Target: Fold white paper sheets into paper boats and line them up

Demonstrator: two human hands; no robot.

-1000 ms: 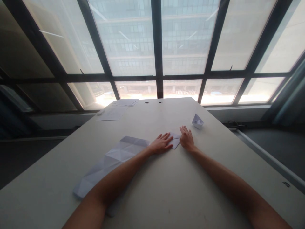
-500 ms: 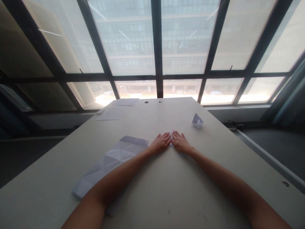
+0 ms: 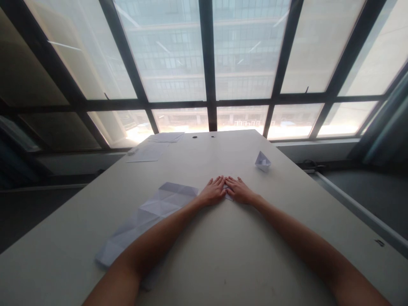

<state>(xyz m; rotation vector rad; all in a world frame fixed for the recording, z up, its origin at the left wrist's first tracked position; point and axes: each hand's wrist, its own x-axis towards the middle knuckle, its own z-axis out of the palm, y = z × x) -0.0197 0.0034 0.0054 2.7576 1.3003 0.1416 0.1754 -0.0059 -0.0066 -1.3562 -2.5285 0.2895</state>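
Note:
Both hands lie flat over a small piece of folded paper [image 3: 228,196] in the middle of the table, covering most of it. My left hand [image 3: 213,191] presses on its left side with fingers stretched out. From the right, my right hand [image 3: 239,190] rests on it the same way, its fingertips touching those of the left. A pale strip of the paper shows between and below the thumbs. Left of my left hand lies a large creased sheet of paper [image 3: 153,209], partly hidden behind my left forearm.
A folded paper boat [image 3: 263,161] stands on the white table [image 3: 204,250] at the right. Flat sheets of paper [image 3: 146,152] lie at the far left corner. A small dark object [image 3: 379,242] sits near the right edge. Large windows rise behind the table.
My right hand's fingers have slid left and inward, so the fingertips of both hands now meet over the folded paper. The camera view has shifted slightly.

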